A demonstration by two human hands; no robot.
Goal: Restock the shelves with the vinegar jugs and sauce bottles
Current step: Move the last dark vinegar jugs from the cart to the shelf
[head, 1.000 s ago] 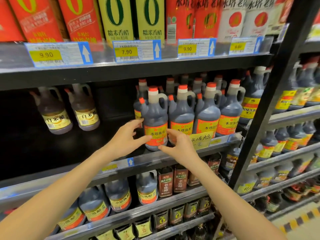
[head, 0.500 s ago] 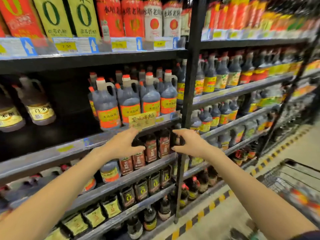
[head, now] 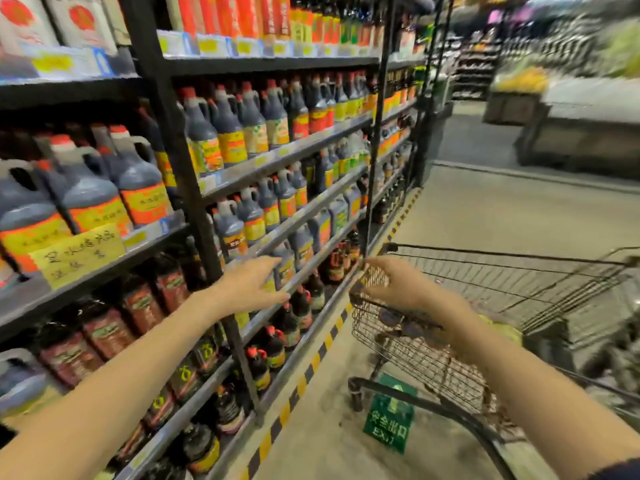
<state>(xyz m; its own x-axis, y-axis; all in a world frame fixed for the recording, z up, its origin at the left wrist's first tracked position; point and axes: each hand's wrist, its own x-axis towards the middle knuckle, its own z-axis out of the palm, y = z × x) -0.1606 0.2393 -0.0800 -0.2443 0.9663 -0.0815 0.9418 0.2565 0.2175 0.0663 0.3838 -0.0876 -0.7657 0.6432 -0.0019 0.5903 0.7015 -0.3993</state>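
Dark vinegar jugs (head: pixel 138 180) (red caps) stand upright, one tier above seemingly blurred sauce bottles (head: pixel 138 303).

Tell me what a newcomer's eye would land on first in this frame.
Rows of dark jugs with orange labels fill the shelves on the left. In the middle both hands are held out empty, the left hand by the shelves, the right hand over a corner of the wire cart at right. A green exit sign shows on the floor under the cart.
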